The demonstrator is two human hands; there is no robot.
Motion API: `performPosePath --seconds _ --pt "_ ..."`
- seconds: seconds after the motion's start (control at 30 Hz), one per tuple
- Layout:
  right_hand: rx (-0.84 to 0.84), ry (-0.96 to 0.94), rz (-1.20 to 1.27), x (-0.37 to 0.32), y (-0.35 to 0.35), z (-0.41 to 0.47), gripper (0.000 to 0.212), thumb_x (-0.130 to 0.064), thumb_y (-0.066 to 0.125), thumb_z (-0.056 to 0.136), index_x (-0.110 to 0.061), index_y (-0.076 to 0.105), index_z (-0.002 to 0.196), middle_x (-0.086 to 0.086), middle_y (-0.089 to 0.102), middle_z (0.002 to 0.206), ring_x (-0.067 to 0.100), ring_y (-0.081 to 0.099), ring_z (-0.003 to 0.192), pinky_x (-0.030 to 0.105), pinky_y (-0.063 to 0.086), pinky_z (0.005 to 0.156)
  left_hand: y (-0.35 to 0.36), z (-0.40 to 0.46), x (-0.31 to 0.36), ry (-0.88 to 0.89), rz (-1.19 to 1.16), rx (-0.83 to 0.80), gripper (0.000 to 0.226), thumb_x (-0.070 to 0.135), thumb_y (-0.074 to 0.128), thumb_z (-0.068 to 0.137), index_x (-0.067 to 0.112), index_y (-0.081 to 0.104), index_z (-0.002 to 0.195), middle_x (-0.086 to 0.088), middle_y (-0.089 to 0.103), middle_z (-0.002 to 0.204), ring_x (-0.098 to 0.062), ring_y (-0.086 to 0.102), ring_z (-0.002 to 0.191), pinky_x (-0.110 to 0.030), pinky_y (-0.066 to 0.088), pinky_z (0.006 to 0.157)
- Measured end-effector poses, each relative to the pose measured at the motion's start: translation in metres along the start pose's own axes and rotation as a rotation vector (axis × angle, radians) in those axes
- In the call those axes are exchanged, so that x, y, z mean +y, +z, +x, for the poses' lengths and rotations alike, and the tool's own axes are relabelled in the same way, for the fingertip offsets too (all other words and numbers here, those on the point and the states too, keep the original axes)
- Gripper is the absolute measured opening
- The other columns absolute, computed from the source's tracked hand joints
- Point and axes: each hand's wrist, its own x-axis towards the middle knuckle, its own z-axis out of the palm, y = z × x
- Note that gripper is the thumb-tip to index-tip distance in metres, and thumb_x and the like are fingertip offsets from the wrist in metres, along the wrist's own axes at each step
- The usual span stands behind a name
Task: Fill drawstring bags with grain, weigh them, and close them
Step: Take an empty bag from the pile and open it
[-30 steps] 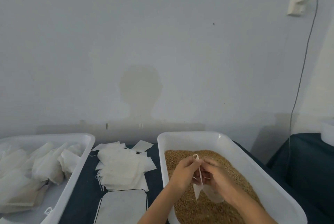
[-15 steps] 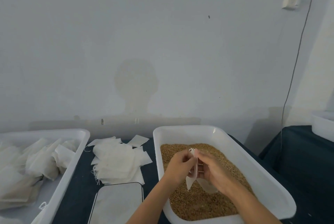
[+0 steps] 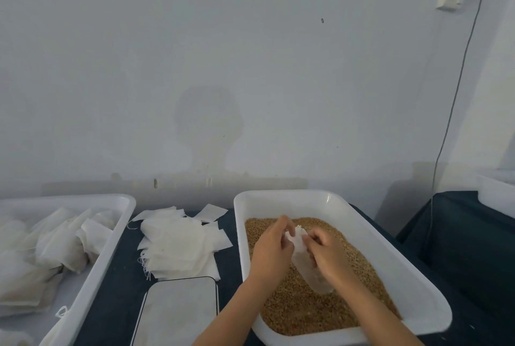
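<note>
A small white drawstring bag [image 3: 306, 262] hangs between my hands over the brown grain [image 3: 301, 309] in a white tub [image 3: 390, 267]. My left hand [image 3: 271, 251] pinches the left side of the bag's mouth. My right hand [image 3: 326, 255] grips the right side, fingers curled around the cloth. The bag's lower end dangles just above the grain surface. A loose pile of empty flat bags [image 3: 178, 245] lies on the dark table left of the tub.
A second white tub [image 3: 111, 248] at the left holds several filled bags [image 3: 50, 245]. A flat scale with a white platform [image 3: 178, 312] sits in front of the empty bags. Another white container [image 3: 498, 192] stands at far right. A wall rises close behind the table.
The bag's mouth has been pulled wider between both hands, and the bag now hangs lower toward the grain. The view has tilted slightly.
</note>
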Motion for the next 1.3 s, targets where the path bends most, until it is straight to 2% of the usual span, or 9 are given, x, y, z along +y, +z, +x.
performPosePath --seconds 0.2,0.37,0.53,0.73,0.9,1.07,1.13,1.2,1.3 --pt "0.006 0.075 0.111 -0.003 -0.004 0.000 0.033 -0.008 0.052 0.093 -0.008 0.049 0.060 -0.003 0.044 0.045 0.011 0.040 0.040 0.022 0.034 0.042 0.007 -0.004 -0.001 0.052 0.286 0.019 0.020 0.020 0.040 0.095 0.015 0.057 0.086 0.006 0.043 0.085 -0.011 0.044 0.080 -0.020 0.034 0.065" --pt "-0.018 0.218 0.192 -0.005 -0.009 0.001 0.025 -0.016 0.051 0.095 -0.002 0.061 0.077 0.006 0.058 0.060 0.016 0.053 0.053 0.025 0.043 0.050 0.007 -0.006 0.001 0.193 0.280 -0.054 0.028 0.037 0.051 0.092 0.012 0.057 0.082 0.007 0.035 0.100 -0.008 0.039 0.099 -0.013 0.032 0.080" --pt "-0.230 0.223 -0.551 0.015 -0.045 0.003 0.021 -0.045 0.043 0.097 -0.025 0.048 0.096 -0.002 0.062 0.093 0.010 0.058 0.080 0.023 0.047 0.074 0.007 -0.005 -0.001 0.256 0.317 -0.085 0.015 0.019 0.053 0.090 0.016 0.048 0.077 0.008 0.037 0.108 -0.006 0.036 0.100 -0.010 0.030 0.082" --pt "-0.446 0.206 -0.899 0.025 -0.048 -0.014 0.031 -0.046 0.066 0.081 -0.023 0.049 0.094 -0.012 0.051 0.084 0.001 0.044 0.069 0.014 0.032 0.057 0.007 -0.001 -0.001 0.130 0.424 -0.027 0.017 0.029 0.037 0.101 0.018 0.044 0.090 0.006 0.049 0.090 -0.008 0.037 0.087 -0.017 0.029 0.071" --pt "-0.347 0.103 -0.969 0.013 -0.053 -0.009 0.004 -0.023 0.056 0.092 -0.020 0.053 0.092 -0.006 0.058 0.095 0.009 0.057 0.086 0.016 0.041 0.066 0.001 -0.005 0.006 0.101 0.459 0.184 0.020 0.023 0.039 0.101 0.011 0.049 0.088 0.000 0.055 0.072 -0.012 0.042 0.072 -0.024 0.031 0.057" --pt "-0.267 -0.011 -1.132 -0.017 -0.077 0.001 0.017 -0.026 0.069 0.081 -0.022 0.059 0.094 -0.011 0.063 0.090 0.002 0.053 0.072 0.014 0.032 0.054 -0.005 0.002 0.002 -0.041 0.389 0.089 0.026 0.040 0.030 0.100 0.016 0.037 0.093 0.006 0.043 0.078 -0.012 0.040 0.079 -0.021 0.028 0.063" --pt "-0.253 -0.077 -1.226 -0.022 -0.078 0.005 0.014 -0.020 0.069 0.081 -0.024 0.059 0.089 -0.011 0.062 0.088 0.006 0.056 0.077 0.020 0.044 0.078 -0.008 0.002 0.001 -0.026 0.365 0.056 0.027 0.039 0.037 0.099 0.013 0.043 0.099 0.005 0.045 0.086 -0.012 0.042 0.087 -0.020 0.033 0.069" --pt "-0.282 -0.103 -1.267 -0.023 -0.075 0.008 0.015 -0.016 0.069 0.080 -0.024 0.059 0.088 -0.012 0.057 0.079 0.007 0.053 0.076 0.030 0.038 0.097 -0.011 0.001 0.000 0.035 0.374 0.039 0.015 0.025 0.039 0.100 0.012 0.046 0.098 0.003 0.048 0.093 -0.014 0.043 0.095 -0.023 0.038 0.077" --pt "-0.328 -0.154 -1.243 -0.019 -0.066 0.006 0.018 -0.014 0.068 0.079 -0.025 0.054 0.078 -0.012 0.050 0.070 0.007 0.050 0.071 0.027 0.037 0.091 -0.017 0.003 -0.003 0.121 0.448 0.030 0.013 0.015 0.035 0.098 0.012 0.048 0.101 0.000 0.050 0.102 -0.016 0.040 0.098 -0.026 0.037 0.082"
